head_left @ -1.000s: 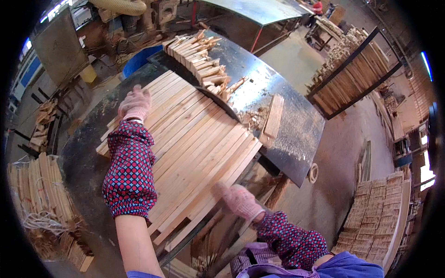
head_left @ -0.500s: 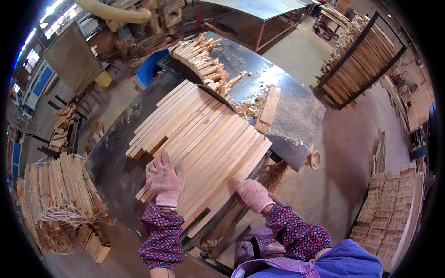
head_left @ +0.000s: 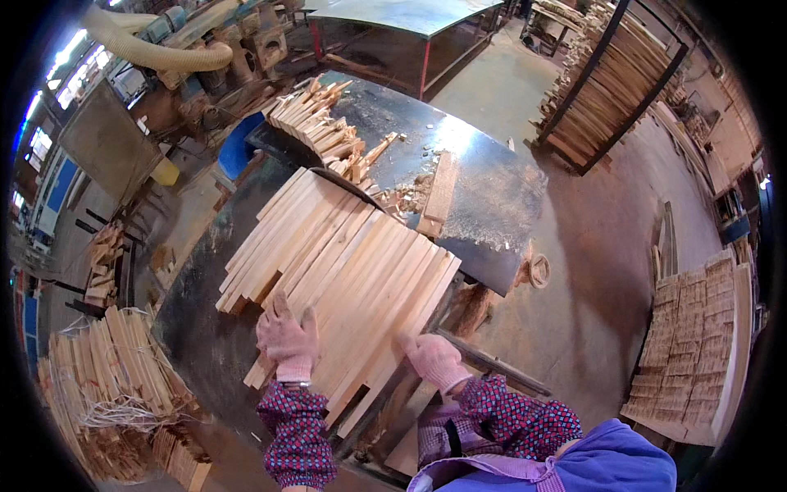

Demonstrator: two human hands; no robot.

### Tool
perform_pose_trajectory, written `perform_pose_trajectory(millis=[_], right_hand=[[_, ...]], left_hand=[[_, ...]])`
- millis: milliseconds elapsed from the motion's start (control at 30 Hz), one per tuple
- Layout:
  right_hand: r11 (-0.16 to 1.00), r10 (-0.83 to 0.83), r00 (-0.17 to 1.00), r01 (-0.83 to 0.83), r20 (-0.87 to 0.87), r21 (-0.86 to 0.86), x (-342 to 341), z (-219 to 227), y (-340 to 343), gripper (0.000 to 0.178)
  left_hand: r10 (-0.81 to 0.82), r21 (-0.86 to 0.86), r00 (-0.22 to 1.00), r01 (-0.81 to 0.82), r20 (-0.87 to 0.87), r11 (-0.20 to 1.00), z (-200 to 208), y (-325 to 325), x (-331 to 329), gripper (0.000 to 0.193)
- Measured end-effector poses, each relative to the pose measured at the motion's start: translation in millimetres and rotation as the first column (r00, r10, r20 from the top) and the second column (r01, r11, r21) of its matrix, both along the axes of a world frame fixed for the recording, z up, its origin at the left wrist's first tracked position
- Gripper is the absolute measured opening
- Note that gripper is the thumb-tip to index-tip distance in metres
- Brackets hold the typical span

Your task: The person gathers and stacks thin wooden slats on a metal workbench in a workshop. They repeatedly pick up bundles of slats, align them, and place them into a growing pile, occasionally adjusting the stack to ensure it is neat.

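A row of pale wooden strips (head_left: pixel 352 271) lies side by side on a dark metal worktable (head_left: pixel 197 303), with uneven near ends. My left hand (head_left: pixel 287 340), in a dusty pink glove, rests flat on the near left strips, fingers spread. At the right edge of the row is my gloved right hand (head_left: pixel 437 358); its fingertips touch or nearly touch the outermost strip and are smeared by motion. Along the strips' far ends runs a dark, thin curved edge (head_left: pixel 352 190). Past it sit short wooden offcuts (head_left: pixel 316 127).
Wood chips and a loose board (head_left: pixel 441 193) lie on the table's far half. A blue bin (head_left: pixel 235 152) stands at its far left. Bundled strips (head_left: pixel 106 361) are at left, a framed wood stack (head_left: pixel 615 82) at far right, stacked wood (head_left: pixel 684 344) near right.
The whole view has shifted, so the table and strips appear lower and further left. Both hands keep nearly the same places on the strips; the right fingertips are now more blurred.
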State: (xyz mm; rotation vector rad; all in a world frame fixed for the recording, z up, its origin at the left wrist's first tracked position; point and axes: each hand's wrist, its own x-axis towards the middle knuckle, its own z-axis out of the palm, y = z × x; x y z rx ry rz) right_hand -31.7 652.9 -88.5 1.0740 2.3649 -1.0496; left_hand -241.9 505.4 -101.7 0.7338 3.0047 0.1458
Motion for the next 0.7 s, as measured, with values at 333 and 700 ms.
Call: perform_pose_trajectory(millis=[333, 700], right_hand=[[0.993, -0.117, 0.993, 0.117, 0.016, -0.007, 46.2, -7.6, -1.7, 0.066], [0.986, -0.158, 0.987, 0.159, -0.020, 0.046, 72.3, -37.1, -6.3, 0.042]], left_hand=[[-0.057, 0.047, 0.998, 0.058, -0.013, 0.997, -1.4, 0.1, 46.0, 0.062], [-0.065, -0.068, 0.993, 0.059, -0.097, 0.996, -8.3, 11.5, 63.2, 0.059]])
